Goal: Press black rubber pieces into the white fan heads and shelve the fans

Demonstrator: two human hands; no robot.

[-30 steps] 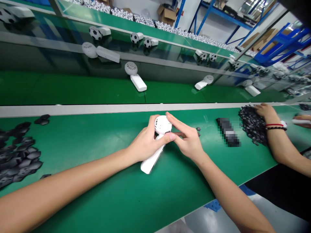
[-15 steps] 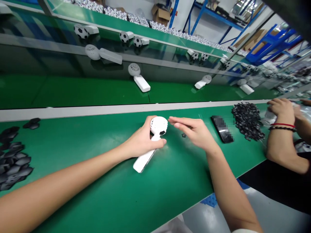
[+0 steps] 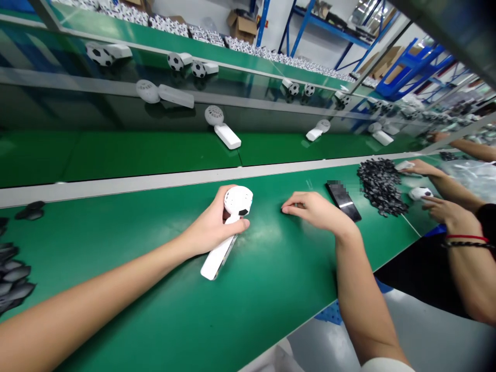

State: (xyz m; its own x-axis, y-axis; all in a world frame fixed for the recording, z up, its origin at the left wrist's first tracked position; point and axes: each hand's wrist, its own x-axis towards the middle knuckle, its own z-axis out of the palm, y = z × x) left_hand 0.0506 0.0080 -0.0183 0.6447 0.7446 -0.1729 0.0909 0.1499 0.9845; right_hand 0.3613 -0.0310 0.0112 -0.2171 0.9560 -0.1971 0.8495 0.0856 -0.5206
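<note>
My left hand [image 3: 217,222] is wrapped round a white handheld fan [image 3: 237,200] at its neck. The fan's round head is up and bears one black patch; its long white handle slants down to the left. To the right, my right hand [image 3: 313,211] is down at the green table, thumb and fingers pinched together. A small black piece [image 3: 283,210] shows as a dark bit at those fingertips, mostly covered by them.
Beside my right hand lies a black phone [image 3: 344,200], then a heap of small black pieces [image 3: 382,186]. Larger black pieces [image 3: 13,279] lie at the left. A co-worker's hands [image 3: 451,212] handle a ball-patterned fan. White fans [image 3: 228,135] lie on the green belt [image 3: 155,152] beyond the rail.
My right hand has come down from beside the fan head, its stretched fingers now closed on the small black piece. My left hand still holds the fan. The co-worker's hands have moved apart.
</note>
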